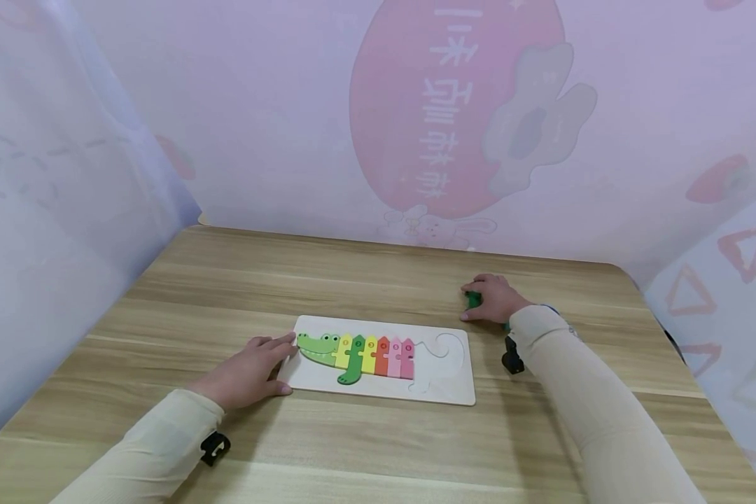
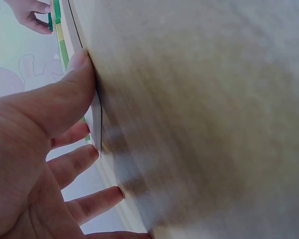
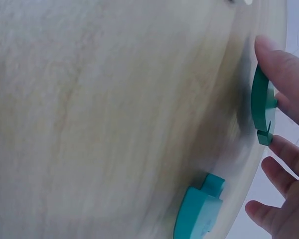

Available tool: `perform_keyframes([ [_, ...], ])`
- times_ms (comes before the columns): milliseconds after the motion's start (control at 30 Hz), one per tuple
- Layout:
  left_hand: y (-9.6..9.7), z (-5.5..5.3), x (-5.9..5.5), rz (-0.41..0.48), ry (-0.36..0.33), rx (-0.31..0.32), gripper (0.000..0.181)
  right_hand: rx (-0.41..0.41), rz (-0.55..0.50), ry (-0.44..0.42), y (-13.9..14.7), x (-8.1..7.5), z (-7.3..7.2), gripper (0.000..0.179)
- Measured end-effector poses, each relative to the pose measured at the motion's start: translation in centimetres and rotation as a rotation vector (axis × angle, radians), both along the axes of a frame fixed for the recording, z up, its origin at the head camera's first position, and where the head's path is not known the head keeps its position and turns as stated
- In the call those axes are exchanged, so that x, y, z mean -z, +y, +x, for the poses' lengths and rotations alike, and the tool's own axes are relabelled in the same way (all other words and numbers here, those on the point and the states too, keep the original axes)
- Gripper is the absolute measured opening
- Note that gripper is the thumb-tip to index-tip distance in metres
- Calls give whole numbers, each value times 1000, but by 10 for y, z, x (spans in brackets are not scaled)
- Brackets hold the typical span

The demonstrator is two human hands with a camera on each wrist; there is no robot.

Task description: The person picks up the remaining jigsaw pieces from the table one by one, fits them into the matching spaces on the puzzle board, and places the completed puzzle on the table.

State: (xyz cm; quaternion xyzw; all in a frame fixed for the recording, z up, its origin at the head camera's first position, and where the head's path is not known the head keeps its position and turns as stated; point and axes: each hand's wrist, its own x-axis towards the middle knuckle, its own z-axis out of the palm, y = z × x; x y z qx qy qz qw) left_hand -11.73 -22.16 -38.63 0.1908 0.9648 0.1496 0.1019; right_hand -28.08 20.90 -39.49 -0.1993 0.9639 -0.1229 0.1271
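Note:
A crocodile puzzle board (image 1: 441, 393) lies on the table, with the green head, several numbered coloured strips and a green leg set in it. At its right end the outlined recess is bare. My left hand (image 1: 248, 371) rests at the board's left end, thumb (image 2: 82, 84) and fingertips touching the edge, fingers spread. To the right, beyond the board, my right hand (image 1: 496, 299) pinches a dark green puzzle piece (image 3: 261, 99) between thumb and fingers. A teal puzzle piece (image 3: 198, 211) lies near that hand, mostly hidden by the wrist in the head view.
The wood-grain table (image 1: 365, 448) stretches around the board. Behind it hangs a pale printed curtain (image 1: 258, 126), with more fabric at both sides. Black wrist mounts (image 1: 214, 448) sit at both cuffs.

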Motion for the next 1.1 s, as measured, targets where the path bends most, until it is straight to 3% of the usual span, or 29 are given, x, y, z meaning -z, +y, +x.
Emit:
perform_keyframes([
  [1100, 2, -8, 4, -17, -10, -14, 54, 1, -61, 73, -7, -9, 5, 68],
])
